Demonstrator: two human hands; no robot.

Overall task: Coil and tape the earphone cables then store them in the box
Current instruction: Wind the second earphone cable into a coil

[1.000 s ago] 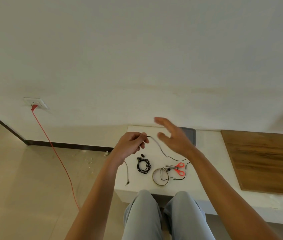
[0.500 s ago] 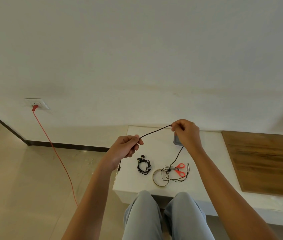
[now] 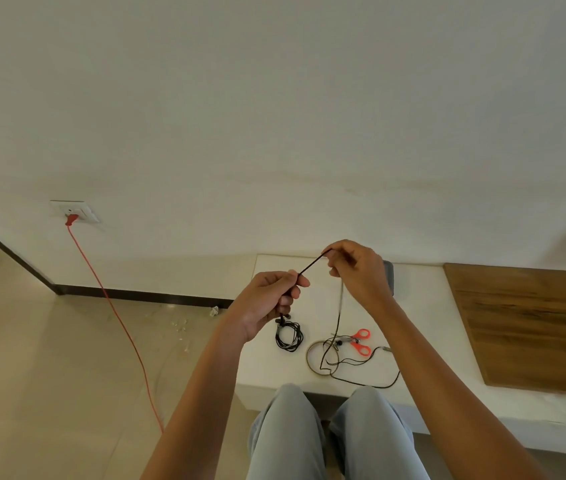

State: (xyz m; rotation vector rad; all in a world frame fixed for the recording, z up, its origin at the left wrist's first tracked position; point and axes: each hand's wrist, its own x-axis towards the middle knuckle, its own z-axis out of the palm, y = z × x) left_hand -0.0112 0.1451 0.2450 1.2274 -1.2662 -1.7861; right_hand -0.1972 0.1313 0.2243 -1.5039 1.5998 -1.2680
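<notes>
The white ledge point(image 3: 423, 306) in the lower centre of the frame holds a job that looks partly done. At mid-frame the left hand point(image 3: 267, 299) and right hand point(image 3: 357, 268) each pinch the loose earphone cable point(image 3: 310, 263), with a short stretch taut between them. The rest hangs from the right hand down to the ledge, uncoiled, so this one seems barely begun. Below the left hand lies a coiled earphone bundle point(image 3: 288, 336); I cannot tell if it is taped. The tape roll point(image 3: 309, 355) and red scissors point(image 3: 361, 341) lie to its right. A dark grey object point(image 3: 389, 275) behind the right hand may be the box, with nothing visibly stored
</notes>
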